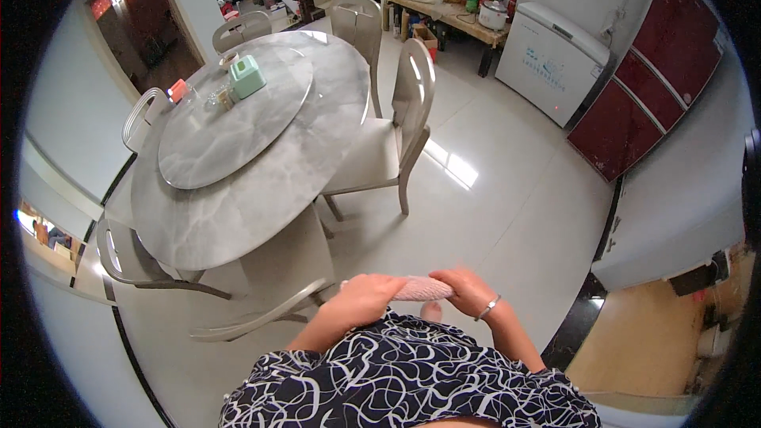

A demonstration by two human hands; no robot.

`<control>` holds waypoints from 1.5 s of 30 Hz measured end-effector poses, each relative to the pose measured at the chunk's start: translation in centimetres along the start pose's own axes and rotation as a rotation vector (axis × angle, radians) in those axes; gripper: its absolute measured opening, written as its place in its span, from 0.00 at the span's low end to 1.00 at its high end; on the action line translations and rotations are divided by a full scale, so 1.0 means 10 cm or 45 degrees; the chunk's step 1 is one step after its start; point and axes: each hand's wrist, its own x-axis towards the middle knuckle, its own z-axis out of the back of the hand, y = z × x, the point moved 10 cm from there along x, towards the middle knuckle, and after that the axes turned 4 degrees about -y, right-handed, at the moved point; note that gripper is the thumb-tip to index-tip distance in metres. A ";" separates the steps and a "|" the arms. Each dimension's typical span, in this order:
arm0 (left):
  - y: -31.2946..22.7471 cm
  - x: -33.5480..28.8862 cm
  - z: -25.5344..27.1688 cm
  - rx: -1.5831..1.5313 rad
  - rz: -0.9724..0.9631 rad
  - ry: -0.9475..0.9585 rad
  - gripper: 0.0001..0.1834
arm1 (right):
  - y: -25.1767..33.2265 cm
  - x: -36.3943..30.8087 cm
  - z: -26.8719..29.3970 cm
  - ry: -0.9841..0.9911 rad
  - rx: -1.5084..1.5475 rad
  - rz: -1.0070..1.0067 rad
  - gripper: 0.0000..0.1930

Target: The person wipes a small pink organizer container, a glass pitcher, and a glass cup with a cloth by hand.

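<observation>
The glossy floor (pixel 507 214) stretches widest between the table's right edge and the white chest freezer, giving broad room for moving. The round grey marble table (pixel 238 226) fills the upper left, its near edge well apart from the hands; a raised turntable (pixel 269 127) leaves a rim of marble around it. Beyond the floor, a dark red fridge (pixel 614 123) stands beside the chest freezer (pixel 547 59). One chair (pixel 372 154) stands at the table's right edge; another, the near chair (pixel 285 261), is at the near edge, its backrest just beside the left hand in this view.

The left hand (pixel 365 299) and right hand (pixel 469 292) are curled nearly closed, one gripping each end of a pinkish textured cloth (pixel 420 289); some fingertips are hidden. The cloth spans the gap between them before the person's waist, off the table.
</observation>
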 end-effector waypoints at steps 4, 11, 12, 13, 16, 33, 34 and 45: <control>-0.36 0.73 -0.37 0.037 -0.012 0.287 0.18 | -0.84 -0.39 0.27 0.112 0.252 -0.435 0.23; -0.14 1.41 -0.57 -0.035 0.218 0.361 0.18 | -1.35 -0.15 0.59 0.225 0.258 -0.371 0.15; -0.06 1.51 -0.60 -0.018 0.278 0.435 0.18 | -1.43 -0.05 0.65 0.229 0.263 -0.349 0.15; -0.05 1.64 -0.54 -0.017 0.281 0.398 0.18 | -1.50 0.07 0.71 0.221 0.279 -0.306 0.15; 0.04 2.14 -0.38 -0.035 0.246 0.282 0.19 | -1.78 0.45 0.94 0.248 0.260 -0.246 0.12; 0.85 4.52 0.93 0.216 0.292 -0.413 0.18 | -2.84 3.22 2.73 -0.006 -0.134 0.516 0.15; 0.90 4.59 1.02 0.216 0.356 -0.444 0.18 | -2.86 3.44 2.78 0.016 -0.176 0.544 0.16; 1.01 5.02 2.23 0.997 0.983 -1.282 0.19 | -2.14 5.17 3.32 -0.155 -0.113 1.414 0.15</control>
